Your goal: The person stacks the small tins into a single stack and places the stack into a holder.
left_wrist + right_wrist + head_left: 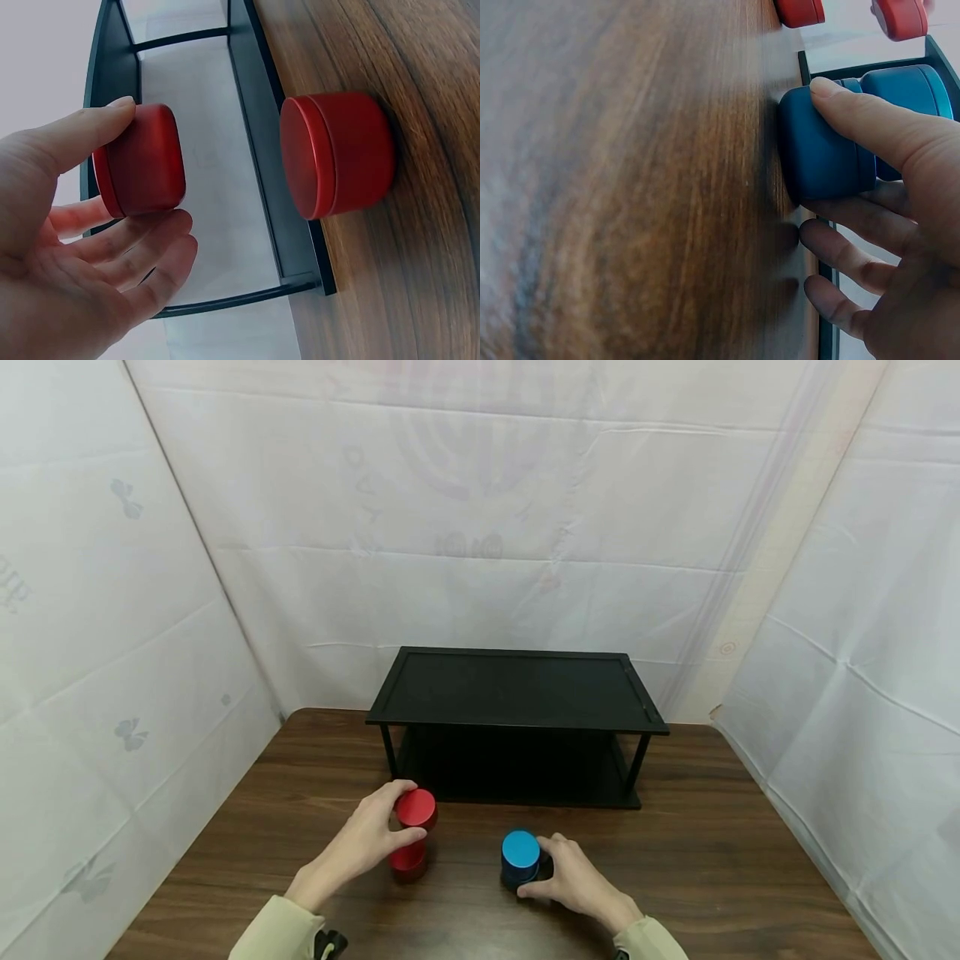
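My left hand (pixel 367 835) pinches a round red tin (pixel 146 159) between thumb and fingers. It holds this tin in the air above a second red tin (pixel 349 154), which stands on the table with a gap between the two. To the right, a blue tin (pixel 821 146) stands on the table with another blue tin (pixel 904 88) stacked on top of it. My right hand (pixel 573 877) grips the lower blue tin, thumb on one side and fingers on the other.
Behind the tins stands a black two-level rack (pixel 517 689) with a flat top and an open lower shelf (pixel 510 768). The brown wood-grain table (pixel 720 852) is enclosed by white cloth (pixel 480 527) at the back and both sides.
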The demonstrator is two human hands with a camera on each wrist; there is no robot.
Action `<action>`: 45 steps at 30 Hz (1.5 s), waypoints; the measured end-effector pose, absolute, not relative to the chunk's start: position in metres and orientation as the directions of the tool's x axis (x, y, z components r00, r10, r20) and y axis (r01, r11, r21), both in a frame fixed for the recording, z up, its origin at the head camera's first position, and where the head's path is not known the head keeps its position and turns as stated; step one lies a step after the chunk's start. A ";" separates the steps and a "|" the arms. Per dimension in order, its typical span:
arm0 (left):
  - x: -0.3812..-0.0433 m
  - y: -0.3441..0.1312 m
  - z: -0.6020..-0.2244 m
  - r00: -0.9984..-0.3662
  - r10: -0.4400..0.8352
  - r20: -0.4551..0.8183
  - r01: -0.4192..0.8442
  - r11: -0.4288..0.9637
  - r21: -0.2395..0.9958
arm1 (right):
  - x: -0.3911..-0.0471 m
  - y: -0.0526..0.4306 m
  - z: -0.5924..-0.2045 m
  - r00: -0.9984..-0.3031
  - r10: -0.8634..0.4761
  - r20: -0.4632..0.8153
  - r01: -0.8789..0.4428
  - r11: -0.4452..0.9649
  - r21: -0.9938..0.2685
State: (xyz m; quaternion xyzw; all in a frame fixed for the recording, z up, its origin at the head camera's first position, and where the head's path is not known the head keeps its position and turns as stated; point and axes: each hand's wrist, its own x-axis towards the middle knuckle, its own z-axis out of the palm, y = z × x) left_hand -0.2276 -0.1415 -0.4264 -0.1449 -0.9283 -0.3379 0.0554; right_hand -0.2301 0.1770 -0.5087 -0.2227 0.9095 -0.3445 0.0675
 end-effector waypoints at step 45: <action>-0.224 -0.105 -0.425 -0.894 0.373 0.248 0.445 0.675 0.589 | -0.230 0.178 -0.510 -0.886 -0.460 0.053 -0.380 0.656 -0.652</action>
